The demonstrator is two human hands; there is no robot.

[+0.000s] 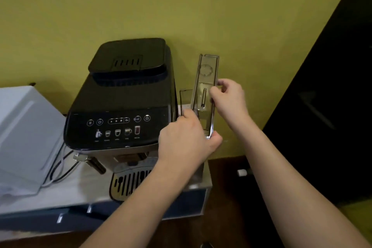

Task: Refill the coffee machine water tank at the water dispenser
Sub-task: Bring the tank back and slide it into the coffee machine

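My left hand (pixel 187 139) grips the near end of the clear water tank (pixel 206 94), my right hand (pixel 227 96) pinches its right edge — it is out, right of the coffee machine (pixel 124 94). The filling remains; no dispenser is visible.

Your way left is blocked by the coffee machine (pixel 120 96), just beside the clear water tank (pixel 207 94) both hands hold. The yellow wall (pixel 241 26) stands close behind the tank. You have open room to the right and toward you, past the tabletop (pixel 207 179) edge, up to the dark panel (pixel 332 86). The white appliance (pixel 24 137) crowds the far left.
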